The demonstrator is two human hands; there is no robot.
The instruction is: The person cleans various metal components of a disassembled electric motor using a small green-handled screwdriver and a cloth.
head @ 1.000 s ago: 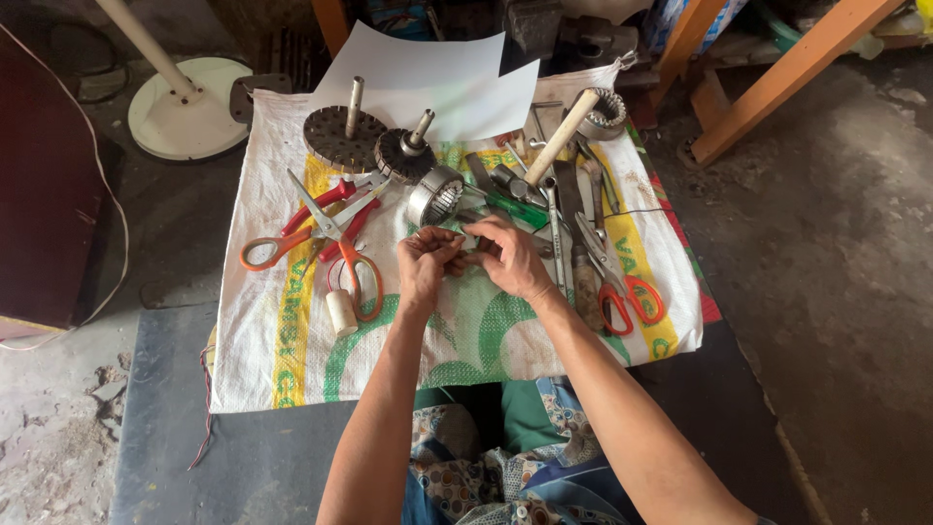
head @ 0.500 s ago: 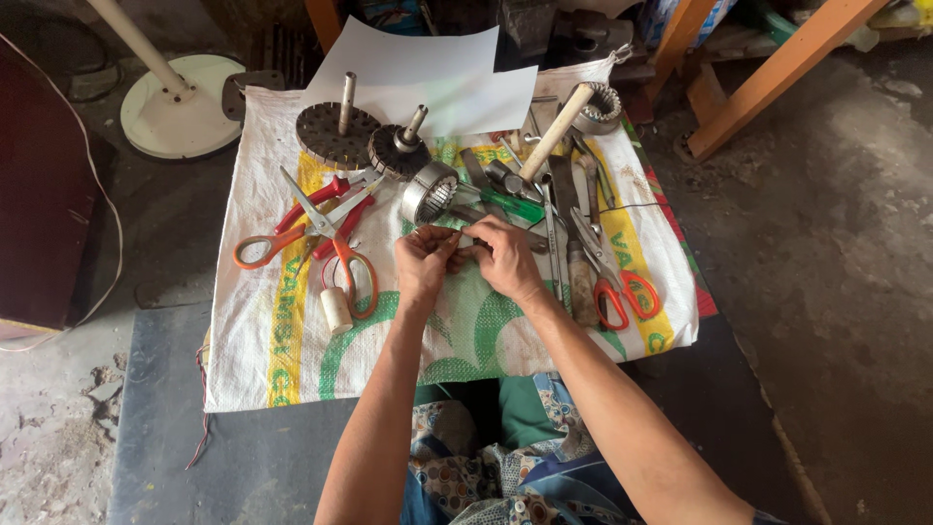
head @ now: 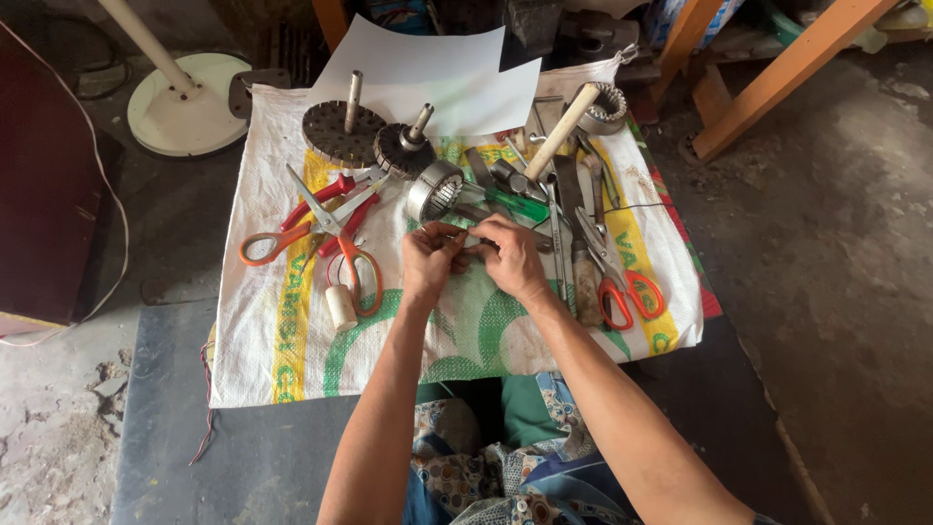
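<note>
Both hands meet at frame centre over a woven sack (head: 292,360) (white, w/ green, yellow and red printed bands) spread flat as a work mat.

Left hand (head: 430,264): fingers curled in, thumb and fingertips pinched on a small metal part (head: 469,240). Right hand (head: 512,258): same part pinched from the opp. side, fingers bunched together. Part too small and too covered to identify; held just above the mat, at 6 o'clock from the ribbed metal housing (head: 433,191).

Around the hands:
- 9 o'clock: orange-handled scissors (head: 321,228) lying across red-handled pliers (head: 335,194); small white cylinder (head: 341,307) just below.
- 11 o'clock: two dark toothed rotor discs w/ steel shafts, larger (head: 337,129) and smaller (head: 400,148), side by side, shafts upright.
- 12 o'clock: two plain white paper sheets (head: 428,68), overlapping, at the mat's far edge.
- 1 o'clock: wooden-handled tool (head: 562,129) lying tilted; ring-shaped stator (head: 604,107) at its far end.
- 2–3 o'clock: green-handled screwdriver (head: 515,204), assorted flat metal tools, red-handled scissors (head: 622,287).

Off mat, 10 o'clock: round white stand base (head: 185,117) w/ pole.
</note>
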